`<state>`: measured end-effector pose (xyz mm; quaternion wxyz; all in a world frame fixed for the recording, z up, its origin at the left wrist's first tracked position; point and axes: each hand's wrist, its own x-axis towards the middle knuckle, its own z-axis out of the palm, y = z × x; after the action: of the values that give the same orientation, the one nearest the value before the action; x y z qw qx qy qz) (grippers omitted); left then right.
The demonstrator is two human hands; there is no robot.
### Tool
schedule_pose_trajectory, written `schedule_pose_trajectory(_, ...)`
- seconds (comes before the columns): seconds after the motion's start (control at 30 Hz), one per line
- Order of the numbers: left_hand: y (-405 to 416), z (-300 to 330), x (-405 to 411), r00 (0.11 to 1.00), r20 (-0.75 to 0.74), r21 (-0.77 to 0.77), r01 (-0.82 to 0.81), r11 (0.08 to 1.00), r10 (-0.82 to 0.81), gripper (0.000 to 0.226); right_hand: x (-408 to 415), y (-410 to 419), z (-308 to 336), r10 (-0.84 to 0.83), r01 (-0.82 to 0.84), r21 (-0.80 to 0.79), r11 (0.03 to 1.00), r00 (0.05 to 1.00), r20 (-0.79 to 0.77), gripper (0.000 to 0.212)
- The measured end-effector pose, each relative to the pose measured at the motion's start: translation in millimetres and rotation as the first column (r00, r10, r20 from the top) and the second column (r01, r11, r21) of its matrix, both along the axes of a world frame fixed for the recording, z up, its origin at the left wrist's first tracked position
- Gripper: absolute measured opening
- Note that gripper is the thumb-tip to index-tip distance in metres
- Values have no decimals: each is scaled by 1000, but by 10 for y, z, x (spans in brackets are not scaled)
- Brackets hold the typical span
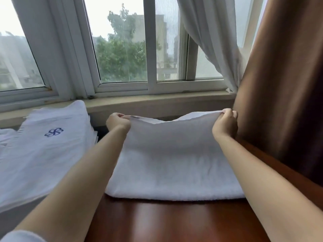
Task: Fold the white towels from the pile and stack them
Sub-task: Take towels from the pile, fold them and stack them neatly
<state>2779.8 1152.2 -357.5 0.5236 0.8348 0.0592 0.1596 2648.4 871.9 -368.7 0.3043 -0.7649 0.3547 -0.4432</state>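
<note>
A: Where's the towel [174, 159]?

B: On the reddish wooden table [174, 222], centre, right in front of the person. Folded double. The fold edge lies nearest them, the open edges point away toward the window sill [157, 100].

A: Long axis?

B: Left to right, roughly parallel to the sill. Short axis runs away from the person.

A: Hands?

B: Both at the far corners. Left hand [118, 122] pinches the far-left corner, fingers curled over the edge. Right hand [225, 124] pinches the far-right corner, same way. The far edge is lifted off the table and sags in the middle between them. The near edge lies flat.

A: Other towels?

B: A white stack [43, 151] on the left, blue monogram on top, just beside the left forearm. A brown curtain [283, 84] hangs on the right, next to the right hand.
</note>
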Motion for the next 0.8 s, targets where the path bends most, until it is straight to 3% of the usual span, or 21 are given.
schedule_pose_trajectory(0.13,47,-130,-77,999,-7,16,-50,999,50,21,-137,17,-138,-29,30,-48,998,999,21,25)
schedule_pose_trajectory(0.27,81,-223,-449,989,-104,29,-104,994,106,17,-429,169,-230,-79,79,-41,996,997,-6,24)
schedule_pose_trajectory(0.47,343,-434,-1027,993,-96,-5,-74,997,73,23,-983,458,-404,-106,106,-21,994,994,30,22)
schedule_pose_trajectory(0.6,439,-650,-1389,989,-132,94,-57,994,69,23,-1299,581,-620,-65,66,-15,998,995,82,20)
schedule_pose_trajectory(0.67,487,-791,-1530,992,-120,170,-6,985,27,26,-1408,634,-767,-101,83,143,986,987,125,14)
schedule_pose_trajectory(0.73,551,-910,-1635,994,-108,222,33,974,-9,26,-1514,730,-856,-195,76,421,904,949,246,16)
schedule_pose_trajectory(0.8,609,-1021,-1733,995,-98,272,54,961,-29,26,-1607,789,-922,-268,39,567,823,906,327,24)
